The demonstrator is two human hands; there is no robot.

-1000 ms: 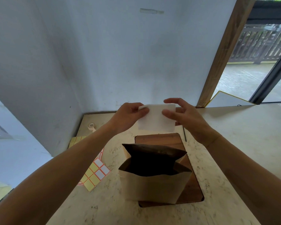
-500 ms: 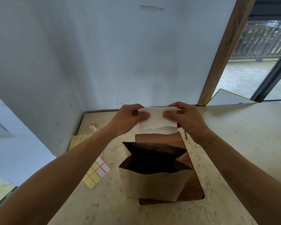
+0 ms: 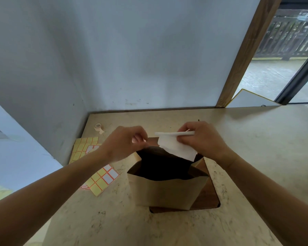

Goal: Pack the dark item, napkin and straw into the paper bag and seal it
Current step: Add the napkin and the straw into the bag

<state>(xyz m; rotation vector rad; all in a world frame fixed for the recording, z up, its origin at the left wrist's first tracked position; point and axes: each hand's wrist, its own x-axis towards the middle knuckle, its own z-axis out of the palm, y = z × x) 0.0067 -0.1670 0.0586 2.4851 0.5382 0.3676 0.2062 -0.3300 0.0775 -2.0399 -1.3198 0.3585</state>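
At frame centre the right hand (image 3: 205, 139) pinches the white napkin (image 3: 176, 147) in closed fingers just above the open paper bag (image 3: 165, 190) standing on the bench (image 3: 256, 139). The left hand (image 3: 126, 142) curls beside it, seemingly holding nothing, its fingers partly blurred.

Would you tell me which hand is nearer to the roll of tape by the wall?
Left. The left hand is just right of the tape roll, while the right hand, holding the napkin, is farther right beyond the bag.
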